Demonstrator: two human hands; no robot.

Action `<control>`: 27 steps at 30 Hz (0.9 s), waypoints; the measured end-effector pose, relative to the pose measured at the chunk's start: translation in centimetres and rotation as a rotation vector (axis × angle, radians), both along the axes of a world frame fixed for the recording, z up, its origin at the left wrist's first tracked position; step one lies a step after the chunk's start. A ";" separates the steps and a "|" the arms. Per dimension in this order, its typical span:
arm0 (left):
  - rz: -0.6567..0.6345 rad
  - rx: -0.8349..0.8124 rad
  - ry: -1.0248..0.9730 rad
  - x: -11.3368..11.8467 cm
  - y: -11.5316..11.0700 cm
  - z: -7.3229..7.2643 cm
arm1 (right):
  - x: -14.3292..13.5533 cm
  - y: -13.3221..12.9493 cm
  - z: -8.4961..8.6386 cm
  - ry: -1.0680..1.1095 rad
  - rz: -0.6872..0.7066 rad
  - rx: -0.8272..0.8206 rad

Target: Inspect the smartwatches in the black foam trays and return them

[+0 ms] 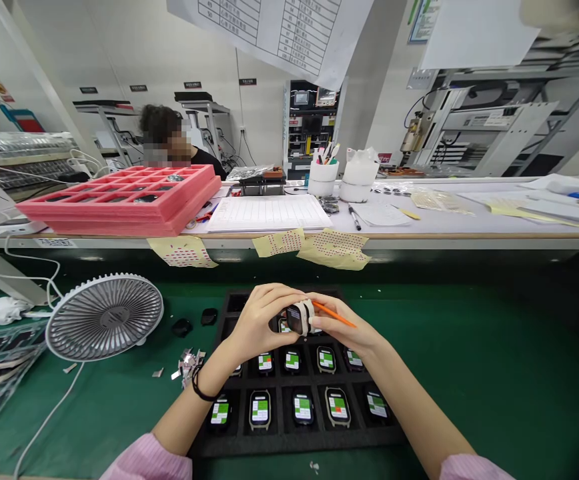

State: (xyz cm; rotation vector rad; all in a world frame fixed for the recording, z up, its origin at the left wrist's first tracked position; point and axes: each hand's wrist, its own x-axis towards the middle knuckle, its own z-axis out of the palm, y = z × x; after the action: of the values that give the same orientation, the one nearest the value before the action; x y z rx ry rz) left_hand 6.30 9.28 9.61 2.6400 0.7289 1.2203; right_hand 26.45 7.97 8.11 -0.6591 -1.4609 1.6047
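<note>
One pale watch [296, 319] sits above the black tray [294, 444], the left hand [259, 320] curving its fingers snugly around the edge. The right hand [354, 330] pinches an orange stick [337, 315] beside it. A loosened grip could drop it onto other watches [302, 407]; the stick, slipping, could scratch its casing.

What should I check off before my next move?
1. Pale watch held by left hand: ok.
2. Orange stick in right hand: ok.
3. Front-row watches in separate compartments of the black tray: ok.
4. Lit screens without orange-red patches: not ok; the front row's second watch from the right shows one.
5. Green mat free of scraps: not ok.
6. Compartments behind the hands all filled: cannot tell.
</note>
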 end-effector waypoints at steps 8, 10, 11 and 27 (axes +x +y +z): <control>-0.008 -0.014 -0.016 0.1 0.1 -0.2 | -0.9 -0.6 0.4 0.049 -0.015 -0.042; -0.009 -0.026 -0.017 0.1 0.1 -0.4 | -1.2 -0.7 0.4 0.043 -0.050 -0.055; -0.012 -0.028 -0.021 0.1 0.1 -0.4 | -1.3 -0.8 0.4 0.041 -0.067 -0.055; 0.041 -0.219 -0.082 -1.3 0.2 0.3 | 0.3 -1.8 1.6 0.065 -0.501 0.234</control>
State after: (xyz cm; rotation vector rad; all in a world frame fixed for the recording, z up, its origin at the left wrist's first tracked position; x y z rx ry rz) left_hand 5.01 9.44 9.91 2.3961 0.8539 1.1764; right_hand 26.78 6.16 9.74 -0.7564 -1.2829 1.0437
